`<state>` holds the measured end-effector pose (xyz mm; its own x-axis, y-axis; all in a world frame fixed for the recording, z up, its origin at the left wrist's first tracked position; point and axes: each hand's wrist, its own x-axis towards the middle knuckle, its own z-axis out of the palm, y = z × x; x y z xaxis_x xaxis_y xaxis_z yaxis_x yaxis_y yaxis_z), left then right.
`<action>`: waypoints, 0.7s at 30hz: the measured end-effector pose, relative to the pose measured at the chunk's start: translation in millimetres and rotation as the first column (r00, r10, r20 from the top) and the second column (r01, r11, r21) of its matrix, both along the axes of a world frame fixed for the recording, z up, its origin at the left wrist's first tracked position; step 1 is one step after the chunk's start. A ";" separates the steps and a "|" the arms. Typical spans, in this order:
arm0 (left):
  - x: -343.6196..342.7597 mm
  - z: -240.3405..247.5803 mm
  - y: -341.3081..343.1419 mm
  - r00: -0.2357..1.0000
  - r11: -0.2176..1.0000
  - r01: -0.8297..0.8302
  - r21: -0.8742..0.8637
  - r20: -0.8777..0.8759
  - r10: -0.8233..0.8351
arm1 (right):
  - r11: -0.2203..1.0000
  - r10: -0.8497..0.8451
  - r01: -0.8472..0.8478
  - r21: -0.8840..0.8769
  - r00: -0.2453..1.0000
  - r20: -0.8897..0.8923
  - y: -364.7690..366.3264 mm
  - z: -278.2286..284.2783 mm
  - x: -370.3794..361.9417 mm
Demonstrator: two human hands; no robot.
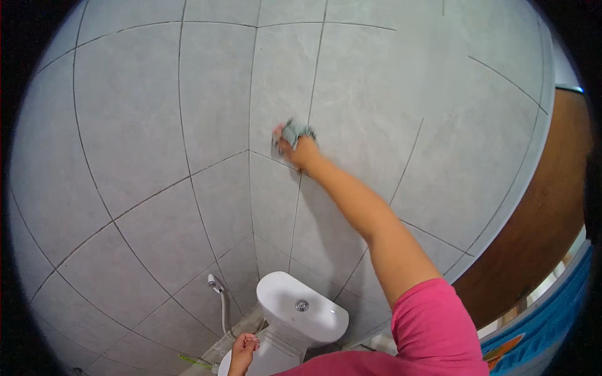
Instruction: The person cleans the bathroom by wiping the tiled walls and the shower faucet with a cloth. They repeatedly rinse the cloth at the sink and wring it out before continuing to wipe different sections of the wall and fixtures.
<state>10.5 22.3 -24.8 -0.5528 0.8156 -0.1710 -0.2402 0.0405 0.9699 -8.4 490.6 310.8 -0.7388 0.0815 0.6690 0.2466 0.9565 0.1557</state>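
Right hand (303, 153) grips a bunched grey-green cloth (295, 132) at the grey tiled wall (357, 81), near the corner, above the toilet cistern (279, 293). Left hand (244, 346), beside the cistern, is loosely closed; whether it holds anything cannot be told.

Your right hand (302, 151) with cloth (293, 132): on wall (364, 81), above tank (291, 294) | your left hand (242, 353): before tank | sprayer (215, 282): left of tank | panel (552, 188): right of wall
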 end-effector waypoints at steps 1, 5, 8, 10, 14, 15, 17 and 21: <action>-0.7 2.0 -5.9 1.000 0.999 -0.004 -0.044 -0.014 0.004 | 0.960 -0.173 0.176 0.219 0.984 -0.029 -0.4 26.4 4.2; 6.7 22.1 -25.0 1.000 0.995 -0.021 -0.099 0.009 0.022 | 0.541 -0.628 0.620 0.568 0.747 -0.216 -55.0 152.2 62.5; 12.3 26.0 -23.8 0.999 1.000 0.019 -0.004 -0.035 -0.019 | 0.385 -0.669 0.790 0.477 0.595 -0.445 -63.0 208.7 131.0; 15.6 32.6 -15.6 0.997 0.997 0.078 -0.004 -0.020 -0.078 | 0.587 -0.641 0.685 0.431 0.718 -0.270 -51.2 229.9 179.7; 14.8 43.3 -20.8 0.993 0.995 0.100 -0.001 -0.066 -0.100 | 0.539 -0.619 0.728 0.423 0.683 -0.388 -101.5 184.0 199.6; 15.9 47.4 -17.9 0.991 0.993 0.119 -0.001 -0.067 -0.118 | 0.659 -0.525 0.692 0.294 0.704 -0.479 -87.7 164.9 206.1; 15.3 52.0 -22.6 0.987 0.990 0.139 -0.020 -0.080 -0.140 | 0.713 -0.571 0.654 0.253 0.750 -0.333 -97.6 113.2 201.7; 21.1 52.7 -26.4 0.981 0.984 0.176 -0.022 -0.081 -0.178 | 0.836 -0.414 0.456 0.306 0.889 -0.195 -82.8 -44.3 203.1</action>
<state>31.7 -4.2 27.9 -0.4127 0.8994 -0.1441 -0.1476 0.0900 0.9849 194.7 407.8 266.5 -0.5955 0.1320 0.7924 0.6611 0.6410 0.3899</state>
